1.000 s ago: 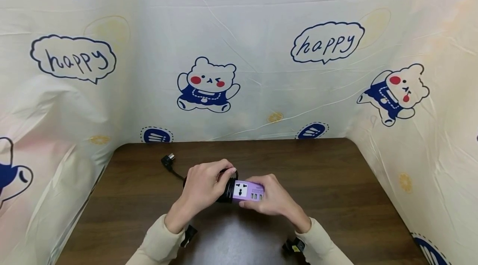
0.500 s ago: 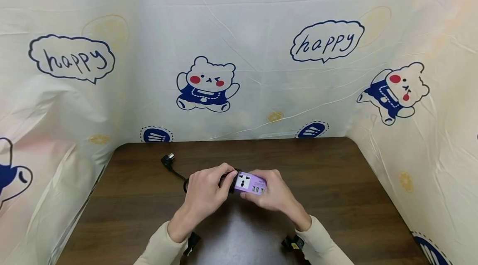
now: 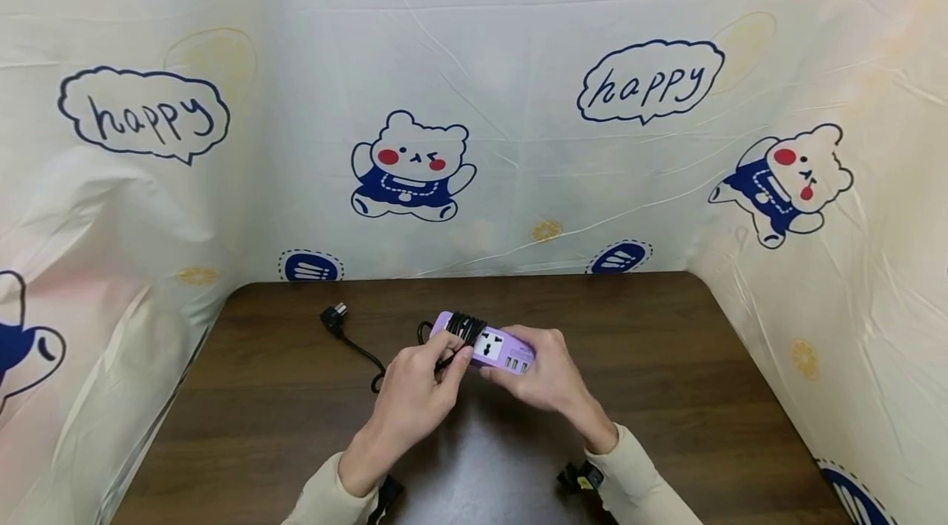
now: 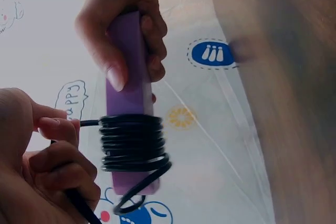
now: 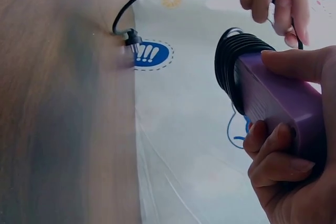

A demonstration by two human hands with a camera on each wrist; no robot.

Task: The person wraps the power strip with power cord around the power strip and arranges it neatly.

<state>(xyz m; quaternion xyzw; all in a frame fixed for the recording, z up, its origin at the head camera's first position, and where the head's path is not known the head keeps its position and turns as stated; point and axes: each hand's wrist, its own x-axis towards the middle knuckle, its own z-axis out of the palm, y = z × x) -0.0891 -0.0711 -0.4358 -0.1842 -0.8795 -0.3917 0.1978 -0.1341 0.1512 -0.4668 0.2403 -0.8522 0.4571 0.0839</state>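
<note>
My right hand (image 3: 544,369) grips the right end of a purple power strip (image 3: 521,354) that has a white socket and several USB ports. Black power cord (image 4: 131,142) is wound in several turns around the strip's other end. My left hand (image 3: 418,385) pinches the cord's free length close beside the coil, as the left wrist view shows. From there the cord runs back across the table to its black plug (image 3: 332,317). In the right wrist view the plug (image 5: 133,40) hangs at the end of an arc of cord, prongs showing.
The brown wooden table (image 3: 652,393) lies under both hands. Pale printed curtains (image 3: 518,138) stand along its back and sides. A small dark device (image 3: 580,477) is strapped at the right wrist.
The strip's left end has swung up and away, so its coil now shows in front of the left fingers. My left hand has moved down toward me, still pinching the cord.
</note>
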